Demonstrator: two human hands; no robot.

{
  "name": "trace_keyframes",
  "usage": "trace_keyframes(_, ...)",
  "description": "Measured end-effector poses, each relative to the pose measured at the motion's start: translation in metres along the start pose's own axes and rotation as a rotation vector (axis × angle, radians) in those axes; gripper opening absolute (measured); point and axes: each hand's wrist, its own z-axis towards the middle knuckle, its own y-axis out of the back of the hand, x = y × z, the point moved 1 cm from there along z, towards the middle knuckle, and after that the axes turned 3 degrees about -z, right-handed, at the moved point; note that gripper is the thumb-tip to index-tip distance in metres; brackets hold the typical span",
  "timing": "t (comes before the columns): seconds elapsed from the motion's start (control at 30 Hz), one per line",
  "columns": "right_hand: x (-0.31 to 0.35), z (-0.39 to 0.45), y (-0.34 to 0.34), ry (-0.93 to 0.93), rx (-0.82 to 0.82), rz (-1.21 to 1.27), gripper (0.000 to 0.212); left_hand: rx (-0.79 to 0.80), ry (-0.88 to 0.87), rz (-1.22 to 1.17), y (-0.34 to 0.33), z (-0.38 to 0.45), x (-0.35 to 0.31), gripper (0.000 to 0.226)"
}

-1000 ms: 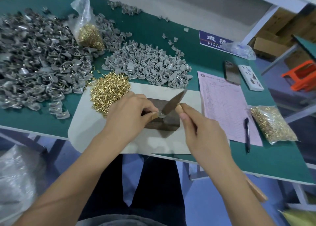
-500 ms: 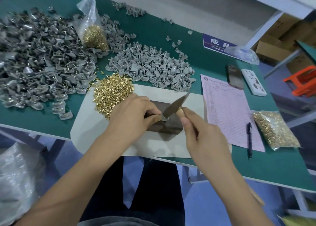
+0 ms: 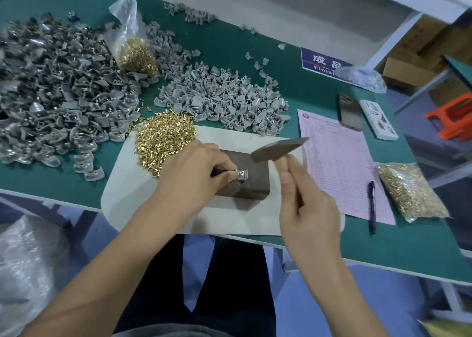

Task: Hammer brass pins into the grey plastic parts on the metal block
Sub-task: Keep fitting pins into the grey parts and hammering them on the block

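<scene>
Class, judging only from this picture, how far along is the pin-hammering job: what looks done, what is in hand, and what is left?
Done: the large left heap of grey plastic parts shows brass glints, apparently pinned.
In hand: the left hand pinches one grey part on the dark metal block; the right hand holds the wooden-handled hammer.
Left: the plain grey heap.

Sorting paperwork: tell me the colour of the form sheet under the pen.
Pink, with printed ruled lines: the form sheet shows best in the head view.
</scene>
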Motion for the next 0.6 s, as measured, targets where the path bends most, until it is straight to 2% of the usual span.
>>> trace_keyframes(0.1, -0.002, 0.002, -0.001, 0.046, 0.110, -0.092, 0.036, 0.000, -0.010, 0.013, 0.000, 0.000, 0.000, 0.005)
trace_keyframes(0.23, -0.020, 0.018, -0.009, -0.106, -0.054, -0.248, 0.040, 0.011, -0.009, -0.008, 0.000, 0.000, 0.002, 0.006)
trace_keyframes(0.27, -0.023, 0.022, -0.014, -0.150, -0.031, -0.326, 0.045, 0.005, -0.005, -0.022, -0.001, -0.001, 0.002, 0.005)
trace_keyframes(0.33, -0.029, 0.030, -0.023, -0.253, 0.114, -0.453, 0.056, -0.009, 0.008, -0.062, -0.004, -0.006, 0.002, 0.004)
trace_keyframes(0.4, -0.030, 0.034, -0.027, -0.334, 0.231, -0.500, 0.059, -0.019, 0.026, -0.117, -0.005, -0.013, 0.001, 0.005)
trace_keyframes(0.43, -0.028, 0.036, -0.027, -0.322, 0.226, -0.525, 0.054, -0.030, 0.030, -0.138, -0.005, -0.017, 0.002, 0.005)
trace_keyframes(0.5, -0.018, 0.038, -0.028, -0.202, 0.051, -0.469, 0.035, -0.072, 0.034, -0.158, -0.002, -0.024, 0.005, 0.005)
trace_keyframes(0.57, 0.001, 0.038, -0.032, 0.008, -0.097, -0.255, 0.024, -0.113, 0.059, -0.182, 0.003, -0.031, 0.011, 0.003)
trace_keyframes(0.6, 0.012, 0.037, -0.036, 0.119, -0.081, -0.153, 0.022, -0.129, 0.071, -0.192, 0.006, -0.035, 0.014, 0.001)
